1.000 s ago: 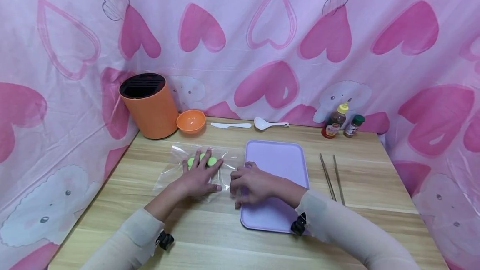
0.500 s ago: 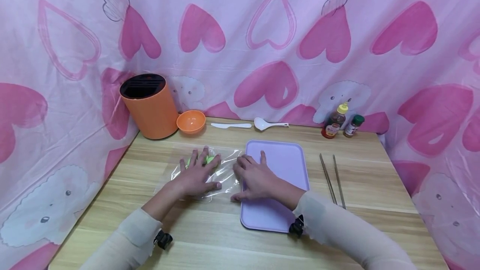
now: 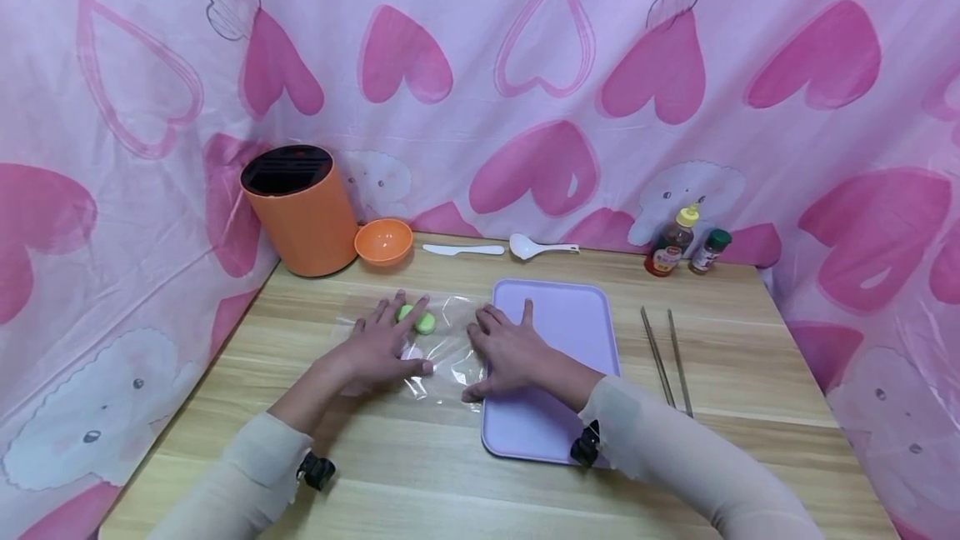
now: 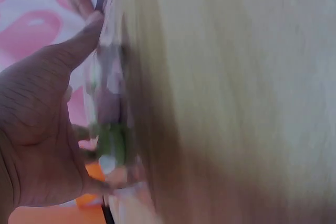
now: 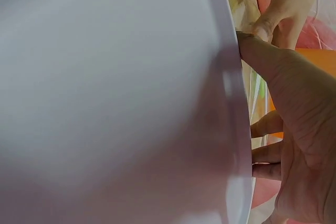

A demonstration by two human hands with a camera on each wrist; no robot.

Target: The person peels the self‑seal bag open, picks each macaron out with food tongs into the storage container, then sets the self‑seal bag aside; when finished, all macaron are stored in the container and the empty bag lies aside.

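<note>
A clear plastic bag (image 3: 450, 357) lies flat on the table to the left of the purple tray (image 3: 573, 323). Small light green round pieces (image 3: 425, 323) show in it, some of them covered by fingers. My left hand (image 3: 378, 348) rests on the left part of the bag with its fingers spread. At the bag's right end, my right hand (image 3: 513, 352) lies with extended fingers, partly over the tray's left edge. Blur in the left wrist view hides detail of the green pieces (image 4: 111, 144). The right wrist view shows my right fingertips beside the tray's rim (image 5: 239, 98).
Along the back stand an orange knife block (image 3: 303, 219), an orange bowl (image 3: 384, 242), a white knife (image 3: 462, 250) and a white spoon (image 3: 528, 247). Farther right are a sauce bottle (image 3: 670, 247) and a green-capped jar (image 3: 708, 252). Two metal chopsticks (image 3: 678, 361) lie right of the tray.
My right hand's curled fingers have straightened at the bag's end. The left hand has slid a little leftward, uncovering some green pieces.
</note>
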